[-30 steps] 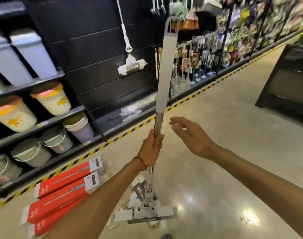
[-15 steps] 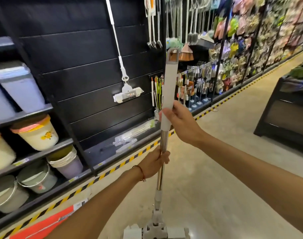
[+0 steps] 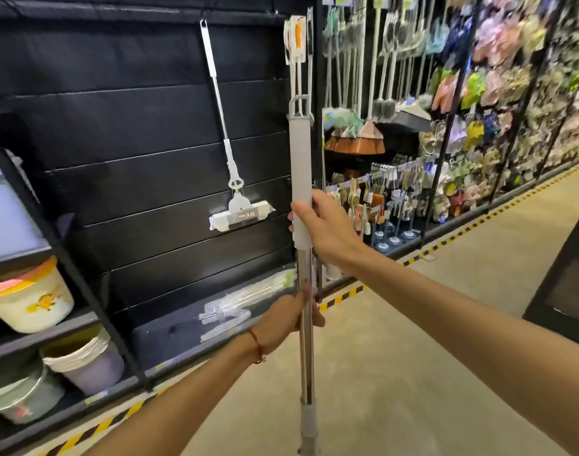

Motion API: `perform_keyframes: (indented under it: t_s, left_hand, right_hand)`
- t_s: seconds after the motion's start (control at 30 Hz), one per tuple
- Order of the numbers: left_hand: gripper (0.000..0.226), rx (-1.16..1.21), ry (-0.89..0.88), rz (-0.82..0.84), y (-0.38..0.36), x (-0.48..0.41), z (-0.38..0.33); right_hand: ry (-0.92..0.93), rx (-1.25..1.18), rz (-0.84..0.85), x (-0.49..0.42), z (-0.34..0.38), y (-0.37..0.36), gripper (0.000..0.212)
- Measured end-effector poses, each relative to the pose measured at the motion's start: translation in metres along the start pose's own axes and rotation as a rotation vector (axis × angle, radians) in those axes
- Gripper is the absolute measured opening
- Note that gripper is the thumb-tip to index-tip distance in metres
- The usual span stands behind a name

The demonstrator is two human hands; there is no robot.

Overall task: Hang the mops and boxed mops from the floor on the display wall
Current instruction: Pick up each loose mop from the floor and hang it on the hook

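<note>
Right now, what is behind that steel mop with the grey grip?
The black slatted display wall; a white sponge mop hangs on it left of the held mop, and carded tools hang above its loop. The pole hides the wall strip behind.

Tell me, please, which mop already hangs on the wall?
The slanted mop with the wrapped white head, left of centre; the second mop is upright in the left hand and right hand.

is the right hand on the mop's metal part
No, the right hand grips the grey sleeve; the left hand holds the metal pole.
</note>
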State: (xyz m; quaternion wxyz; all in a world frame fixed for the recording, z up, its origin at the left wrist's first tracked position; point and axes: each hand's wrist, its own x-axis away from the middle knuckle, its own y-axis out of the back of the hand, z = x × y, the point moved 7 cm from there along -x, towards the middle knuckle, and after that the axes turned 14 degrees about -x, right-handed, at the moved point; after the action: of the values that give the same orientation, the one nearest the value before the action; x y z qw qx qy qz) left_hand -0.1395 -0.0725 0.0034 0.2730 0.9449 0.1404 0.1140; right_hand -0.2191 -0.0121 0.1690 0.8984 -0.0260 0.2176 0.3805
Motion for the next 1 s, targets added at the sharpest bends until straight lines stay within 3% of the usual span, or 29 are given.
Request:
perform_keyframes:
  t_s: [0.17,0.3,0.43,0.67,0.8,1.0]
  left_hand:
    - [0.1,-0.011,0.048,-0.149,0.035,-0.08,-0.041]
    - [0.088,0.002,0.092,-0.218,0.067,-0.135,-0.063]
    - [0.085,-0.018,0.075,-0.244,0.106,-0.193,-0.079]
    - [0.073,-0.047,-0.013,-0.426,0.19,-0.291,-0.105]
    - [0.064,-0.125,-0.024,-0.407,0.249,-0.356,-0.116]
    - [0.068,-0.234,-0.009,-0.443,0.34,-0.441,-0.126]
  right_hand:
    - [0.053,-0.016,0.07,-0.097,-0.01,0.035,0.022]
    - [0.054,-0.028,0.117,-0.165,-0.009,0.049,0.027]
    - [0.093,-0.07,0.184,-0.234,-0.009,0.053,0.016]
    - [0.133,-0.191,0.151,-0.367,-0.017,0.057,0.024]
    - [0.107,-0.242,0.158,-0.449,-0.024,0.053,0.018]
    - [0.12,-0.305,0.185,-0.565,-0.022,0.044,0.021]
